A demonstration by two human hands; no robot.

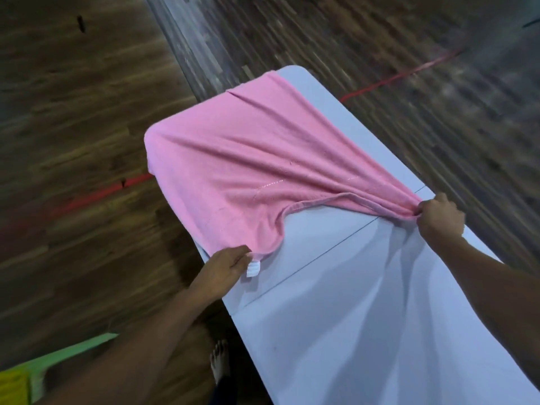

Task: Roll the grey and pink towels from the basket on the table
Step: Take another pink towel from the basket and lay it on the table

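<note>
A person's bare foot (pixel 219 358) stands on the wooden floor (pixel 73 112) beside the near long edge of a white folding tabletop (pixel 350 331). A blurred green object (pixel 73 349) and a yellow one (pixel 13 387) sit at the lower left corner of the view. Both bare forearms reach forward over the tabletop, which runs away from the camera toward the upper left.

Just past the tabletop's centre seam (pixel 321 258), the left hand (pixel 228 267) grips the near left corner of the pink towel (pixel 248 159) at the tabletop's left edge, with a small white label (pixel 253 268) hanging from the cloth beside the fingers. The right hand (pixel 438 217) is closed around the towel's near right corner, pinching a gathered bunch of cloth close to the tabletop's right edge. Taut folds fan out from that grip across the fabric, and the hem between the two hands curves away from the person.

The pink towel lies spread over the far half of the tabletop, covering its far left corner and draping over the left edge, while the far right corner remains bare. A red line (pixel 394 77) crosses the blurred floor beyond.
</note>
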